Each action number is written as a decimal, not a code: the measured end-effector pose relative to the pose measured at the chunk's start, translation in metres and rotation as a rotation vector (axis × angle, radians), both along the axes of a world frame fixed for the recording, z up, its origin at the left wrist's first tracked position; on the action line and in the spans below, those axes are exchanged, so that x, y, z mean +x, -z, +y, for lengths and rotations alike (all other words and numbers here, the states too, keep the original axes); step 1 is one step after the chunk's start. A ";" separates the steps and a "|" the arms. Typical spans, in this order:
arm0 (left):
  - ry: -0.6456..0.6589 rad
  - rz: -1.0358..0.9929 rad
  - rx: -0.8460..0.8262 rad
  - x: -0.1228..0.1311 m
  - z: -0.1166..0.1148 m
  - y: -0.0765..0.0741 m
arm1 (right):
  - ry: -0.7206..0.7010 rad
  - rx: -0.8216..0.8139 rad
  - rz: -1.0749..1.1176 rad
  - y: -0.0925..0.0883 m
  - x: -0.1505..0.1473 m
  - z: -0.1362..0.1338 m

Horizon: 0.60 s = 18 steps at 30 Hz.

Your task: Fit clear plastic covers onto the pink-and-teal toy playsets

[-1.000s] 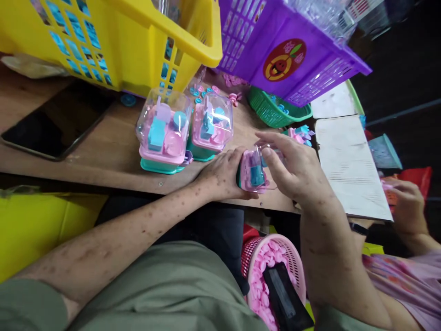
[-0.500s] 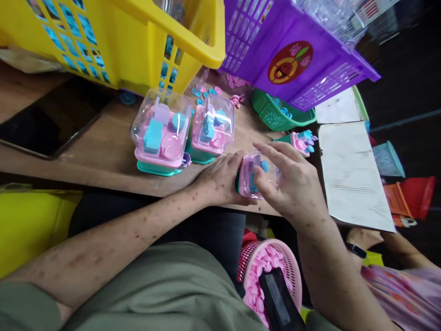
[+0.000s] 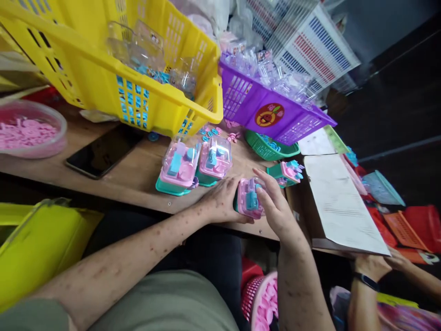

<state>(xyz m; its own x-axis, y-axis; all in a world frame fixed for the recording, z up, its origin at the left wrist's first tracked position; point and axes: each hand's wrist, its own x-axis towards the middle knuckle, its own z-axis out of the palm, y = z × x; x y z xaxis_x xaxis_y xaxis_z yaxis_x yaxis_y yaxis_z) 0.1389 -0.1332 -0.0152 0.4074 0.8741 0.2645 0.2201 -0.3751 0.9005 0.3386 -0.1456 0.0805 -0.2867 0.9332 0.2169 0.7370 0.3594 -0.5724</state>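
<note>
At the table's front edge my left hand [image 3: 223,200] is wrapped round a small toy box [image 3: 248,200] with a pink top, blue and purple parts and a clear cover. My right hand [image 3: 275,202] rests on its clear cover from the right, fingers bent and apart. Two similar boxes with clear domes, a nearer one [image 3: 179,168] and another [image 3: 215,158], stand left of my hands. A green and pink box [image 3: 285,174] without a visible cover lies to the right.
Behind stand a yellow basket [image 3: 144,96] and a purple basket [image 3: 241,99]. A green basket [image 3: 258,146] holds blue pieces. A phone [image 3: 103,151] and a pink tub [image 3: 55,147] are at left. At right are a carton [image 3: 341,197] and a person's hands [image 3: 374,266].
The view has shifted, showing more of the baskets and the pink tub. My left hand still holds the box, while my right hand has tilted more upright over its cover.
</note>
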 end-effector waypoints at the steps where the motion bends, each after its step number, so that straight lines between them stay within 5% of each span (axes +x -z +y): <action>1: -0.017 0.028 0.003 -0.003 -0.007 -0.005 | 0.023 -0.020 0.037 0.001 0.002 -0.004; 6: -0.084 0.109 0.232 -0.045 -0.042 -0.076 | 0.143 -0.102 0.260 0.013 0.005 -0.031; 10: -0.275 0.377 0.497 -0.086 -0.014 -0.126 | 0.195 -0.168 0.390 0.022 0.004 -0.024; 14: -0.234 0.865 0.491 -0.103 0.021 -0.128 | 0.292 -0.110 0.397 0.032 -0.008 0.012; 18: -0.235 0.990 0.600 -0.122 0.023 -0.114 | 0.213 -0.002 0.386 0.049 -0.049 0.037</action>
<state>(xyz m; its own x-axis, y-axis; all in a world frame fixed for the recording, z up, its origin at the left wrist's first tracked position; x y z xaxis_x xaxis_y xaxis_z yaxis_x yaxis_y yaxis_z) 0.0167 -0.1104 0.0992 0.5119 0.7982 0.3175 0.8432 -0.5376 -0.0080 0.2896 -0.1088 0.0314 0.0139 0.9633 0.2680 0.5268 0.2207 -0.8208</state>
